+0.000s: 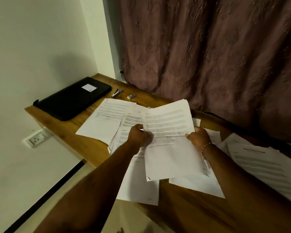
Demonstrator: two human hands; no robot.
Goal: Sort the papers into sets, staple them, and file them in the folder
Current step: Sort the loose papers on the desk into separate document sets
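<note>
Holding a thin bunch of printed sheets (168,132) just above the desk (71,132), the person had both hands busy. The left hand (139,134) had its fingers curled round the left edge, and the right hand (199,137) pinched the right edge with the thumb on top. There was a thin bracelet (205,148) on the right wrist.

Under and around the bunch, loose pages (104,120) were spread all over the wood, overlapping each other. One lot fanned out to the left, and another pile (259,162) sat off to the right near the desk's edge.

Further back on the left, the black folder (72,98) lay flat and closed in the corner by the wall, with a white label on its cover. Just beside it was the stapler (115,93), and a little box (131,96) sat near that; couldn't tell what was in it.

A brownish patterned curtain (208,47) hung right behind the desk, and a wall socket (36,139) sat low on the wall below the desk's left end.
</note>
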